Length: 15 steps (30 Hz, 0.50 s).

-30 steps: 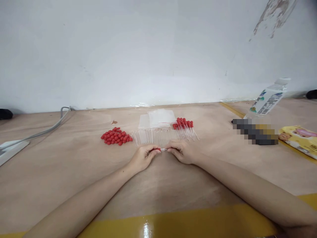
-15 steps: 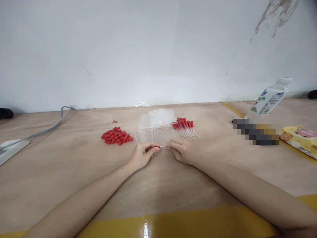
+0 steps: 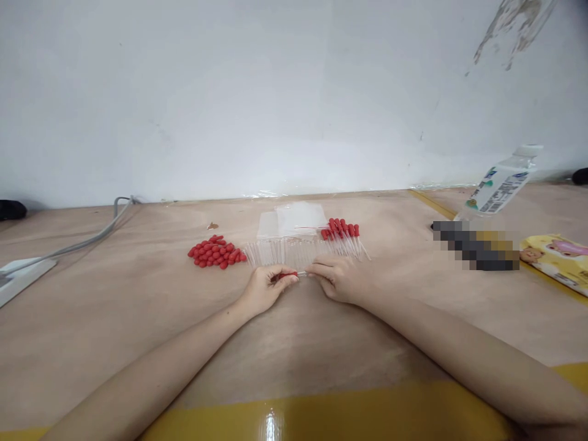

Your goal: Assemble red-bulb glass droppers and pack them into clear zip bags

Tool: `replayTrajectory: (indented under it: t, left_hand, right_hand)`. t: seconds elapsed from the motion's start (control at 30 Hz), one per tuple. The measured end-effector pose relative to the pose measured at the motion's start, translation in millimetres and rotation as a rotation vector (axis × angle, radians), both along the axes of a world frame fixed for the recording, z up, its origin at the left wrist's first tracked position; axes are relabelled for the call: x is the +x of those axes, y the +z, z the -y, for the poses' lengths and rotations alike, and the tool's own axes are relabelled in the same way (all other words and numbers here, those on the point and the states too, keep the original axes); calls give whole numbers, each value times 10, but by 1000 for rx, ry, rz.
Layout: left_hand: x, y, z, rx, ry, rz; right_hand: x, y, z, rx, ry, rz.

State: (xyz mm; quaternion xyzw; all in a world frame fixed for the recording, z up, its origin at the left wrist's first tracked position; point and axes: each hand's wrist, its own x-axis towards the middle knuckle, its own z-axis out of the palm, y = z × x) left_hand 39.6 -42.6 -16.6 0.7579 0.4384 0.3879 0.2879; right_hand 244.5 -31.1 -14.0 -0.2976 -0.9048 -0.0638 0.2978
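Between thumb and fingers, my left hand (image 3: pixel 265 288) pinches a red rubber dropper bulb (image 3: pixel 288 275). From the bulb's right end a clear dropper tube (image 3: pixel 302 274) runs to my right hand (image 3: pixel 337 278), whose fingertips are closed on it. Whether the tube sits inside the bulb is hidden by my fingers. Just beyond my hands lies a row of clear tubes (image 3: pixel 275 251). A heap of loose red bulbs (image 3: pixel 214 253) is left of the row. To the right, several droppers with red bulbs (image 3: pixel 340 228) lie side by side, bulbs pointing away from me.
White translucent sheets or bags (image 3: pixel 298 217) lie behind the tubes. On the right are a tilted plastic bottle (image 3: pixel 498 187), a blurred dark object (image 3: pixel 475 245) and a yellow packet (image 3: pixel 558 260). A grey cable (image 3: pixel 87 239) crosses the left side; a white wall (image 3: pixel 275 98) stands behind.
My left thumb has shifted slightly, so more of the red bulb shows between thumb and fingers. My right hand and the piles look the same.
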Motion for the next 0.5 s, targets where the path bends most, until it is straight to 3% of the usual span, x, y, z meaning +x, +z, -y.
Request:
replayTrajectory:
  t: [0.1,0.3,0.5]
  left_hand:
    - [1,32,4,105,9,-54]
    - [-29,43,-24,228,-27,-106]
    - [-33,28,-19,184,-33,-142]
  right_hand:
    - [-17,10,30,6,-52,17]
    - [97,61,-10,-157,12,-47]
    - [101,-43,-45,-74,24,-79]
